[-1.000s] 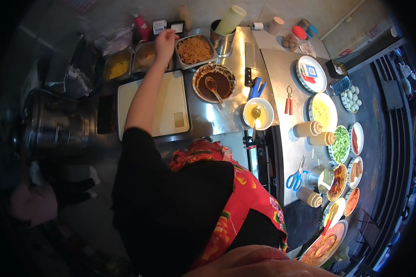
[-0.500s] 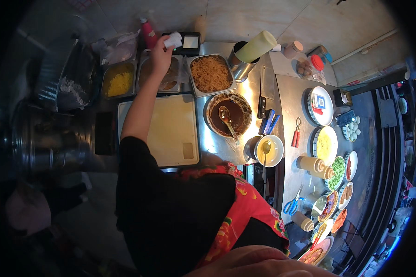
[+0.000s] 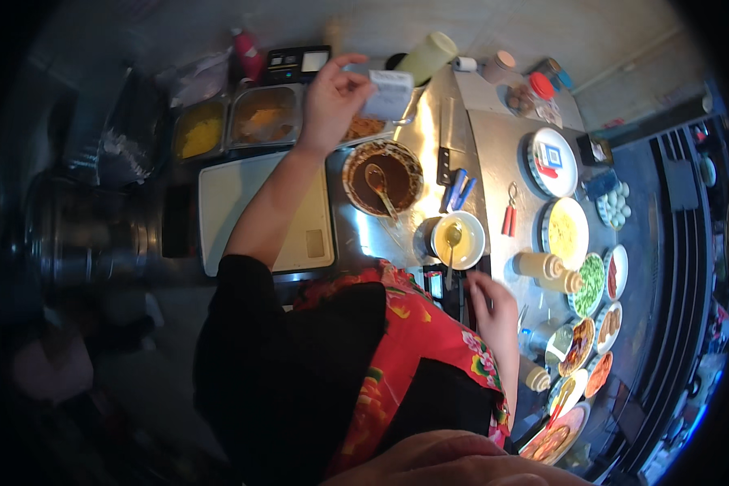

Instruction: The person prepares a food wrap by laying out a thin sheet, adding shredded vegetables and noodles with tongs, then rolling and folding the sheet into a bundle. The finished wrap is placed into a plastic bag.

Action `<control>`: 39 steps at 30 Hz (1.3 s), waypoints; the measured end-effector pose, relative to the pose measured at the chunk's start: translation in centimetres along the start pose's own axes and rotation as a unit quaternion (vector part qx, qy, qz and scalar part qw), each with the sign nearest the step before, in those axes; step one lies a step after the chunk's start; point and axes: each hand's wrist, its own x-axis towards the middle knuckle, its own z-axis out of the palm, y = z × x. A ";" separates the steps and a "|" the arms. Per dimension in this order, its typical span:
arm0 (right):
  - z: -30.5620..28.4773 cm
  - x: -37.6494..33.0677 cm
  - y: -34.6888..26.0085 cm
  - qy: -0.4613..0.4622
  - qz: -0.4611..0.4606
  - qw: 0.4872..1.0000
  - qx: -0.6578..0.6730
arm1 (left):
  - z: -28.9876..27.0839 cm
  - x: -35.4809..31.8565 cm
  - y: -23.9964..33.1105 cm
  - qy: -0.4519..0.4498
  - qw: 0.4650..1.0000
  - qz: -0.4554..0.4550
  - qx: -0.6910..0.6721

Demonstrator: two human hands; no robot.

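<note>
My left hand [image 3: 330,107] is raised over the back of the counter, its thumb and fingers pinching a white printed paper slip [image 3: 391,95]. The slip partly covers a metal pan of brown shreds [image 3: 366,127]. My right hand [image 3: 494,308] hangs at the counter's front edge, fingers loosely apart with nothing seen in them. Just beyond it stands a white bowl of yellow liquid [image 3: 479,240] with a spoon [image 3: 454,235] in it. Farther left, a bowl of dark brown sauce [image 3: 417,180] holds another spoon [image 3: 376,178]. A cream cutting board [image 3: 255,215] lies below my left forearm.
Behind the board stand a pan of yellow shreds [image 3: 200,139], a lidded pan [image 3: 265,113] and a black device with a small screen [image 3: 296,63]. A knife [image 3: 444,166] lies near the blue-handled tool [image 3: 459,190]. Squeeze bottles [image 3: 536,265] and several dishes of toppings line the right side.
My left hand has moved right from beside the black device, bringing the paper slip, which now faces me spread flat. My right hand has come into view by the white bowl. The view has shifted slightly.
</note>
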 end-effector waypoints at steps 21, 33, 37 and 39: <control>-0.6 6.7 -2.3 -0.041 -0.030 0.978 0.202 | 12.1 -7.7 3.2 -0.142 0.926 -0.182 -0.298; 3.3 6.1 -2.3 0.241 -0.076 0.958 0.136 | 12.4 -7.6 2.6 -0.019 0.921 -0.144 -0.360; 2.1 5.9 -2.3 0.286 -0.057 0.919 0.266 | 10.4 -4.5 4.4 0.144 0.935 -0.051 -0.321; 1.4 6.0 -2.2 0.295 -0.042 0.933 0.201 | 9.2 -4.7 5.4 0.042 0.976 -0.030 -0.210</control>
